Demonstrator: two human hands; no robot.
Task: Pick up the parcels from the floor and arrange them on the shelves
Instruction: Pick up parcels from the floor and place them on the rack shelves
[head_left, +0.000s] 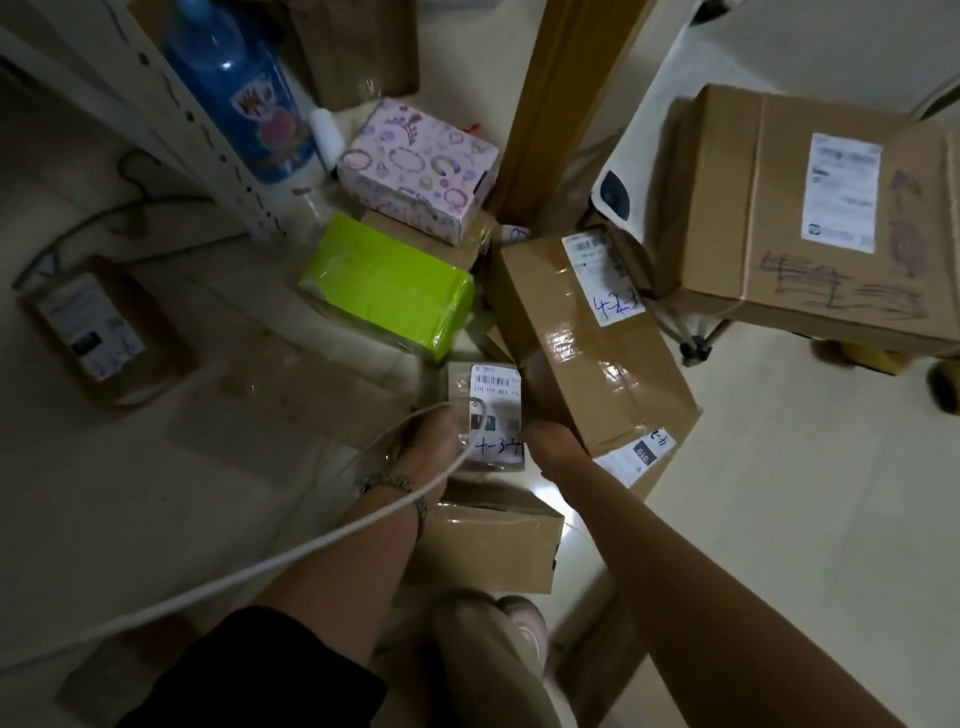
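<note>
Below frame centre, reaches with left hand to parcel lying flat, label up, between both hands; touches its left edge, grip impossible to tell. Clasps with right hand the near edge of tilted box, long axis running upper left to lower right. Looks a left-hand lift next: parcel just right of that hand

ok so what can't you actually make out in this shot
Head view:
- Right hand: fingers hidden under the taped brown box, grip unclear.
- Left hand: dark and blurred at the small labelled parcel, crossed by a white cable.
- Shelves: only a white upright shows, the rest cut by the top edge.
- Big box label: print blurred.
</note>
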